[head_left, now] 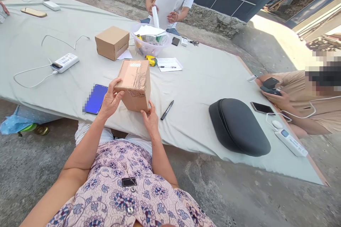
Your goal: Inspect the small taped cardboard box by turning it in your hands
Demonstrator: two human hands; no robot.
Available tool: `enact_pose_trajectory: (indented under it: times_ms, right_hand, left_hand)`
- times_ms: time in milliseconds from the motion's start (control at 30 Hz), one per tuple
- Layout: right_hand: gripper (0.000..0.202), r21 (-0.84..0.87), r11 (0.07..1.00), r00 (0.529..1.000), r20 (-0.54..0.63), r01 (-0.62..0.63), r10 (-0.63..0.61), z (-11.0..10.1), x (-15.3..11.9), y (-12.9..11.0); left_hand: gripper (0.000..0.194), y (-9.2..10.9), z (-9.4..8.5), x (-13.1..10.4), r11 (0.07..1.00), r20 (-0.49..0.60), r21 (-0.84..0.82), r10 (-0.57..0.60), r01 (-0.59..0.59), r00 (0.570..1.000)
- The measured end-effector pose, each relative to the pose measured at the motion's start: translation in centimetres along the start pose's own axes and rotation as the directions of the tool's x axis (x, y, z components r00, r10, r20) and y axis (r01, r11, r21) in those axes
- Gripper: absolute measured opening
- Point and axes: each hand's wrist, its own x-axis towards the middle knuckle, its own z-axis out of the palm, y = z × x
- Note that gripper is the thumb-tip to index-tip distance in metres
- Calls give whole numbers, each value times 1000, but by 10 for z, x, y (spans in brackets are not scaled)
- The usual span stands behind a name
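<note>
Between my two hands is a brown cardboard box (134, 85), tilted up at the near side of the table, with dark scribbled lines across its top and side. My left hand (112, 97) grips its left edge, thumb toward the near face. Low on the right corner, the fingers of my right hand (151, 117) press against the cardboard. To the right of that hand lies a black marker (167, 110). A phone with a blue screen (96, 98) rests beside my left hand. Whether the box touches the cloth underneath cannot be made out.
Behind stand another cardboard box (113, 42) and a plastic basin (151, 46), near a yellow tape measure (151, 60) and a paper with a pen (169, 64). A black case (239, 127) sits right, a power bank (64, 62) left. Two people are at the table's far and right sides.
</note>
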Motion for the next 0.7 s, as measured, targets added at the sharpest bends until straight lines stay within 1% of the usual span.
enact_pose_trajectory:
  times_ms: [67,133,200,267,333,400,433,467,500,533,567,600,633,700]
  right_hand:
    - [61,-12,1000,1000,-14,-6,6,1,0,-1]
    - [55,-21,1000,1000,-20,-7,6,1,-1,-2]
    - [52,-47,999,1000,-20,1,-2,2,-2,-3]
    - [50,-93,996,1000,-24,10,-12,3,-3,-3]
    - [47,-150,989,999,-37,10,-16,4,-4,-2]
    - [43,-198,980,999,-50,3,-13,5,-3,1]
    - [42,-212,977,998,-54,2,-14,5,-3,2]
    - [41,-218,976,998,-56,3,-16,5,-2,3]
    - [40,-218,976,998,-55,6,-19,6,-2,4]
    - [41,-213,977,998,-53,11,-22,6,-2,5]
    - [41,-206,978,998,-50,16,-26,5,-2,6]
    - [42,-199,980,998,-48,21,-31,5,-2,7]
    - [43,-191,981,998,-47,27,-36,5,-2,7]
    - [43,-172,984,998,-50,40,-49,5,-3,10]
  left_hand:
    - [68,1,-10,-5,998,70,-33,-46,48,997]
    - [70,1,-20,-8,994,101,-76,-75,83,992]
    - [69,2,-25,-10,988,116,-112,-94,107,989]
    - [69,3,-24,-11,983,138,-132,-106,124,985]
    - [69,5,-20,-11,980,183,-133,-124,150,975]
    - [69,7,-15,-12,978,238,-91,-162,189,958]
    - [68,8,-14,-12,977,249,-51,-188,206,950]
    - [65,8,-14,-13,975,237,0,-215,222,947]
    - [62,7,-16,-13,970,199,62,-244,236,949]
    - [58,6,-20,-13,957,134,137,-273,255,953]
    - [53,4,-26,-12,931,48,230,-301,283,952]
    - [50,2,-33,-11,884,-52,334,-329,327,943]
    - [49,0,-40,-11,810,-150,442,-356,385,922]
    - [50,-4,-55,-11,607,-315,608,-407,512,857]
